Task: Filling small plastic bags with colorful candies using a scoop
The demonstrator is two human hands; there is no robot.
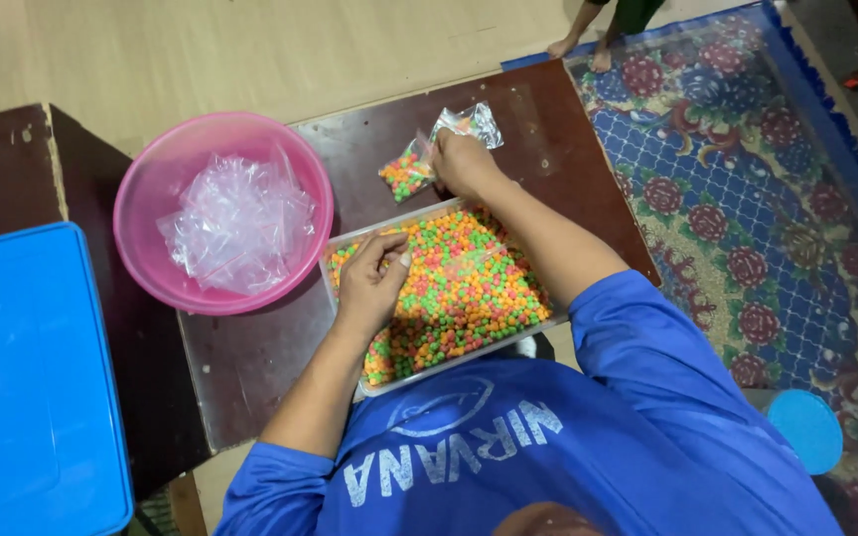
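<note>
A clear rectangular tray [342, 241] full of small orange, green and yellow candy balls sits on a dark brown table [260, 357]. My left hand [371, 280] rests over the tray's left side with its fingers curled; whether it holds anything is hidden. My right hand [461, 162] reaches past the tray's far edge and grips a small clear plastic bag [407, 174] partly filled with the same coloured balls. A second small clear bag [471, 123] lies just beyond that hand.
A pink round bowl [151, 194] holding crumpled clear plastic bags [238, 223] stands left of the tray. A blue lid or box [32, 387] lies at far left. A patterned blue rug [757, 199] covers the floor at right, with a person's bare feet [580, 48] at its far edge.
</note>
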